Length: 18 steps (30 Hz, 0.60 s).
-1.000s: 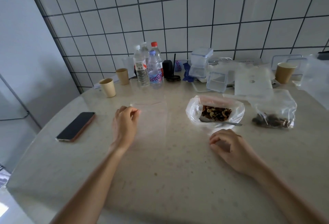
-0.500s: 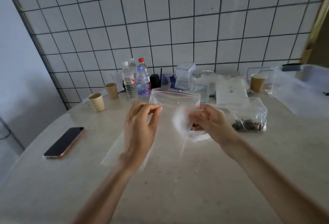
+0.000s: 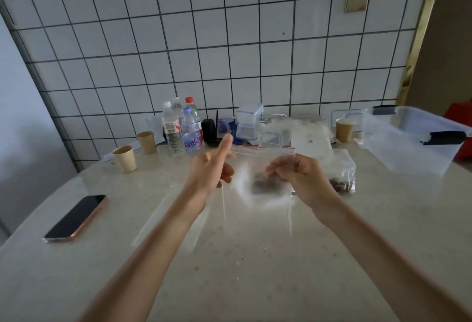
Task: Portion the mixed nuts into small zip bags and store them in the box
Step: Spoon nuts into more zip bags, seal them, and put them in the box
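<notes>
I hold an empty clear zip bag (image 3: 258, 219) with a red seal line up over the table. My left hand (image 3: 208, 168) grips its top left corner, index finger pointing up. My right hand (image 3: 300, 177) pinches the top right part. Through the bag, blurred, shows the open plastic bag of mixed nuts (image 3: 265, 185) lying on the table. A second bag with dark nuts (image 3: 342, 181) lies just right of my right hand. The clear storage box (image 3: 408, 148) with black latches stands at the far right.
A phone (image 3: 76, 217) lies at the left. Another flat clear bag (image 3: 168, 217) lies under my left forearm. Paper cups (image 3: 125, 159), (image 3: 344, 130), water bottles (image 3: 191, 130) and small clear containers (image 3: 249, 122) line the tiled wall.
Both hands rose from the table and took up the zip bag. Since half a second ago the left index finger has straightened and the hands have spread the bag's top wider.
</notes>
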{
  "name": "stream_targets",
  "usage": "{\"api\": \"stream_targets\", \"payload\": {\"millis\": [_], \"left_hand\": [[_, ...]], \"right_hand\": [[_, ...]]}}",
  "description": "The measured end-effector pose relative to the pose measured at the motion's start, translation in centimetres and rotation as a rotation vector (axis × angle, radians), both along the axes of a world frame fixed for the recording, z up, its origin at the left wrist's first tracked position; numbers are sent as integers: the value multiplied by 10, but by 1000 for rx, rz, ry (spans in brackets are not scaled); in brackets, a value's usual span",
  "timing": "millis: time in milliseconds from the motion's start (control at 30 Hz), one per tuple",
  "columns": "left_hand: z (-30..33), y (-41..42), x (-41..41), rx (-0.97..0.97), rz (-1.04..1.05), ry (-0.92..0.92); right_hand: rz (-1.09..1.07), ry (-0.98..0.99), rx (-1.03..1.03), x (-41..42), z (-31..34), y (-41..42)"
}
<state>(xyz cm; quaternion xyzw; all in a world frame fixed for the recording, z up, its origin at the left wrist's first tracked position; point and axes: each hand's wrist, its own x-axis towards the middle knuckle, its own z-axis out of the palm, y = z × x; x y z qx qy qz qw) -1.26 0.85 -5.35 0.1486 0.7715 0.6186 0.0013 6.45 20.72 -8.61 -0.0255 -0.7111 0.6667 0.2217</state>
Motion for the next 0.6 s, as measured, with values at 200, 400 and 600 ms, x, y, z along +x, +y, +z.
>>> {"api": "stream_targets", "payload": {"millis": [200, 400, 600], "left_hand": [[6, 8, 15, 15, -42, 1], [0, 11, 26, 17, -64, 67], [-9, 5, 19, -43, 62, 349]], "right_hand": [[74, -40, 123, 14, 11, -6], [-143, -76, 142, 18, 21, -17], [-258, -148, 188, 15, 19, -5]]}}
